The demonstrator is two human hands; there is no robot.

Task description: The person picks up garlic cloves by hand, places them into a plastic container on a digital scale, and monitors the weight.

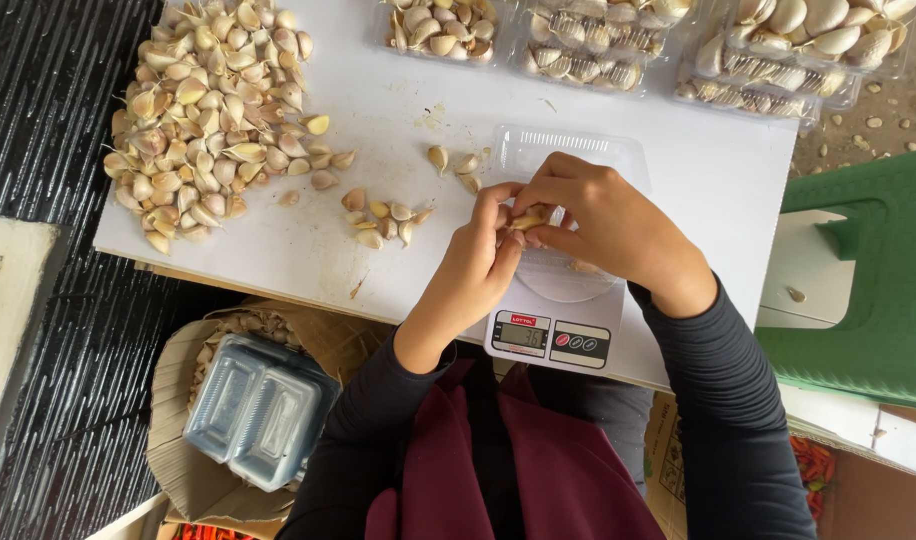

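Head view, the only one supplied. Both hands meet at centre frame over a clear plastic tray that sits on a small white kitchen scale; the scale stands at the lower edge of the white worktop, its display facing the person.

The left hand comes up from the lower centre, fingers curled inward; the right hand comes in from the lower right, fingers bent down and to the left. Between their fingertips is a garlic clove, pinched from both sides; its long axis appears to run roughly left to right across the frame, though most of it is covered by fingers. Both hands are therefore closed on the clove; neither is nearer than the other, the clove lying at the point where they touch, directly above the tray's near half.

A small group of loose cloves lies just left of the left hand; a large heap of cloves fills the upper left of the worktop; filled clear trays line the upper edge. Stacked empty trays rest in a cardboard box at lower left.
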